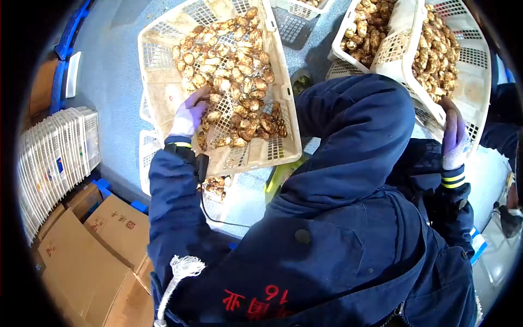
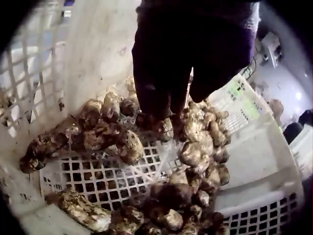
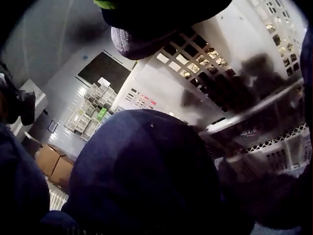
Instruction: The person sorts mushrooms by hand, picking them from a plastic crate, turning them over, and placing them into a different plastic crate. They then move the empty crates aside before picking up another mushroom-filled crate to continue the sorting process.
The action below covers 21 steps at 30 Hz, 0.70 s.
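Brown knobbly lumps point(image 1: 234, 76), earthy and irregular, lie heaped in a cream slatted plastic crate point(image 1: 163, 98) that is tipped up on the pale blue floor in front of the person. The heap runs as a long band from the crate's far corner down to its near wall. The left hand point(image 1: 188, 115), in a purple-and-white glove, comes in from the band's left edge, so nearly every lump lies ahead and to the right of its fingers. It is by far the nearer hand. The right hand point(image 1: 452, 136), gloved alike, is well apart at a second white plastic crate point(image 1: 474, 71), also holding lumps. It lies against the tilted side with its fingers seemingly hooked over the rim. The head view gives this layout, but the fingers there are too small to read. The left wrist view shows the dark gloved fingers point(image 2: 161, 93) hanging straight down and touching the top lumps against the lattice floor; whether they pinch one I cannot tell. The right wrist view shows only a gloved fingertip point(image 3: 142, 41) against that crate's lattice wall, above a navy sleeve. Brown cardboard boxes point(image 1: 117, 229) and stacked white trays point(image 1: 54, 152) stand to the left.
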Motion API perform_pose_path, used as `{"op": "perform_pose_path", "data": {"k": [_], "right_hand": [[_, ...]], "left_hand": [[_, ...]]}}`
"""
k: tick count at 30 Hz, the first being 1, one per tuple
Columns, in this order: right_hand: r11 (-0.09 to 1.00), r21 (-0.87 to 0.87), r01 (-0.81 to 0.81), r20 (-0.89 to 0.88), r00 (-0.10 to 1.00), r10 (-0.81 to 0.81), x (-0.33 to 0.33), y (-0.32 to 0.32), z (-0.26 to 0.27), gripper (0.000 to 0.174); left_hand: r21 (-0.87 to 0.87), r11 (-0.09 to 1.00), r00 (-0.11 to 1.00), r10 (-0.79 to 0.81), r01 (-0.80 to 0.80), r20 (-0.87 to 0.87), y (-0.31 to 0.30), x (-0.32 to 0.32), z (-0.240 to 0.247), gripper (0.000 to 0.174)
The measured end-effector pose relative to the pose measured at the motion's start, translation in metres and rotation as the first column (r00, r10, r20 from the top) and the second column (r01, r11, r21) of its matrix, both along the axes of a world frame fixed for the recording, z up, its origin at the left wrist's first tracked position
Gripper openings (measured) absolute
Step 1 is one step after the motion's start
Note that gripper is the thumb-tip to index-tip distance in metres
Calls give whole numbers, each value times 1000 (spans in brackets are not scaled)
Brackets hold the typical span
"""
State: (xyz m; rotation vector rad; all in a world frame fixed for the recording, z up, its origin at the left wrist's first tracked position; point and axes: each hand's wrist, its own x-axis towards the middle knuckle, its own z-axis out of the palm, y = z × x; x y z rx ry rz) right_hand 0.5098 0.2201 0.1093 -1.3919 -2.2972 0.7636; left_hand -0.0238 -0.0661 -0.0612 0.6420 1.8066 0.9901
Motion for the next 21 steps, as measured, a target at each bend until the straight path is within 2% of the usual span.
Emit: {"op": "perform_pose_path", "data": {"k": [2, 3, 4, 6, 8, 9, 10, 11, 12, 14, 16, 17, 18, 19, 20, 21], "right_hand": [[1000, 25, -18, -4, 1000, 18, 1, 0, -2, 37], [999, 28, -19, -8, 1000, 19, 1, 1, -3, 37], [999, 31, -18, -13, 1000, 19, -1, 0, -2, 37], [1000, -4, 10, -33, 999, -10, -5, -3, 1, 36], [1000, 0, 16, -21, 1000, -16, -4, -3, 1, 36], [1000, 18, 5, -10, 1000, -5, -4, -3, 2, 35], [999, 37, -6, 3, 1000, 6, -4, -3, 2, 35], [1000, 24, -11, 4, 1000, 11, -5, -2, 3, 34], [1000, 10, -19, 1, 1000, 19, -6, -2, 4, 34], [999, 46, -24, 6, 1000, 24, -2, -2, 1, 34], [998, 63, -21, -14, 1000, 22, -2, -2, -2, 33], [998, 63, -14, -34, 999, 16, -2, -2, -4, 33], [998, 65, -7, -51, 999, 10, -3, -2, -4, 33], [999, 38, 2, -66, 998, 0, -4, -2, -3, 33], [999, 35, -6, -48, 999, 8, -4, -2, -2, 33], [999, 35, -12, -28, 1000, 13, -6, -2, 1, 33]], "left_hand": [[-253, 951, 971, -125, 175, 202, -12, -2, 2, 46], [-284, 905, 930, -238, 317, 278, -25, 2, -10, 39], [-357, 745, 819, -445, 563, 362, -8, 25, 12, 44], [-384, 571, 687, -561, 725, 462, 20, 65, 34, 46], [-424, 480, 624, -709, 768, 328, 39, 72, 7, 49], [-386, 596, 708, -634, 704, 310, 43, 58, -8, 52], [-346, 738, 807, -579, 580, 118, 41, 39, -35, 55], [-244, 850, 877, -480, 467, 7, 55, 32, -12, 57], [-148, 957, 959, -225, 251, 170, 55, 19, 4, 60], [-41, 973, 974, -223, 225, 48, 41, -1, 14, 54], [-209, 866, 882, -406, 455, 240, 25, -1, 26, 45], [-207, 887, 847, -291, 413, 444, 12, 11, 33, 42], [-280, 759, 793, -473, 588, 384, 13, 24, 34, 40], [-357, 591, 689, -641, 724, 338, 16, 39, 32, 39], [-433, 394, 543, -782, 811, 306, 22, 51, 30, 37], [-530, 324, 537, -783, 783, 314, 34, 60, 36, 37]]}}
